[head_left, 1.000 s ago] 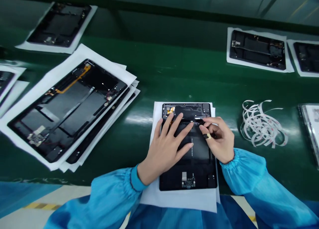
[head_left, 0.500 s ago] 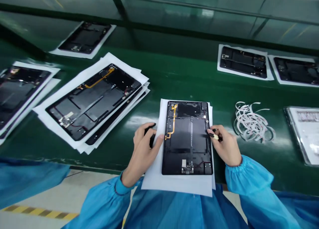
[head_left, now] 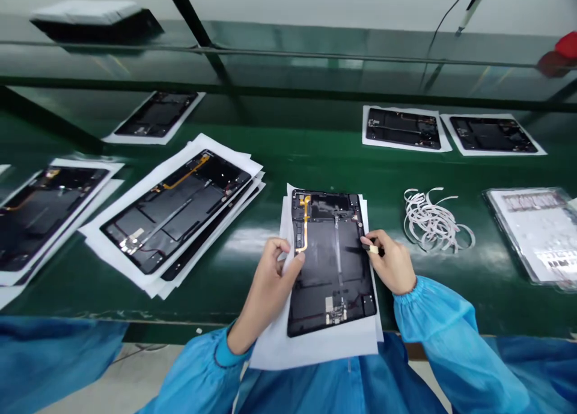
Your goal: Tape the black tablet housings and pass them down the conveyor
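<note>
An open black tablet chassis (head_left: 333,264) with an orange flex cable lies on white paper sheets (head_left: 315,348) at the near edge of the green bench. My left hand (head_left: 270,276) grips its left edge together with the paper, thumb on top, fingers curled under. My right hand (head_left: 390,261) pinches the right edge of the chassis, and a finger wears a yellowish band. Both arms are in blue sleeves.
A stack of open tablets on paper (head_left: 180,207) lies to the left, another (head_left: 40,210) at far left. Single tablets on paper (head_left: 155,115) (head_left: 403,127) (head_left: 493,133) lie farther back. A tangle of white strips (head_left: 433,222) and a plastic-sleeved sheet (head_left: 536,234) lie right.
My left hand came off the middle of the chassis and took its left edge. My right hand shifted to the right edge. The chassis and paper now sit slightly tilted, and the view has risen.
</note>
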The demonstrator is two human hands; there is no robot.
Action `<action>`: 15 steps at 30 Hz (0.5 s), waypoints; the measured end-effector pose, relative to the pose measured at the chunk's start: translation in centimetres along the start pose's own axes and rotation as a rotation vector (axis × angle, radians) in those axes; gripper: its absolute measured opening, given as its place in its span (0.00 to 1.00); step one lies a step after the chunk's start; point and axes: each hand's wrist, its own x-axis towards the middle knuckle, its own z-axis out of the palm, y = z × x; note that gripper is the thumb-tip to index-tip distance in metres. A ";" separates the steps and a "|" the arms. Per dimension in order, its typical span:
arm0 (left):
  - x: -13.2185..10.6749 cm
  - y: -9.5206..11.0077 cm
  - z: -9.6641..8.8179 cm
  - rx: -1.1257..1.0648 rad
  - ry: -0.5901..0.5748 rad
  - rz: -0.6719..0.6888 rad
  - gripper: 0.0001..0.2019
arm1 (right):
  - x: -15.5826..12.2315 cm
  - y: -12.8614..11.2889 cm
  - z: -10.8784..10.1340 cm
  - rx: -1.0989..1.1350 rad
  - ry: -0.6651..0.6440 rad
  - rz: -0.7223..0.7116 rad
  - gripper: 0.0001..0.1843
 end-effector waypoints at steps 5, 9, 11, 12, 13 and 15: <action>9.5 2.0 -3.8 -0.043 0.096 0.060 0.14 | -0.1 0.3 -0.6 0.189 0.085 0.014 0.12; 21.5 3.4 -5.8 -0.042 0.106 -0.051 0.15 | -0.4 0.6 -0.1 0.185 0.094 0.005 0.10; 26.7 3.3 -5.8 -0.004 0.118 -0.085 0.13 | -0.5 0.7 0.3 0.183 0.106 -0.001 0.09; 28.9 3.2 -5.6 0.017 0.124 -0.093 0.12 | -0.5 0.7 0.5 0.185 0.111 -0.004 0.08; 30.7 2.9 -5.4 0.039 0.131 -0.096 0.11 | -0.5 0.7 0.6 0.190 0.114 -0.007 0.08; 33.4 2.3 -5.0 0.089 0.155 -0.081 0.12 | -0.5 0.7 0.9 0.205 0.120 -0.007 0.07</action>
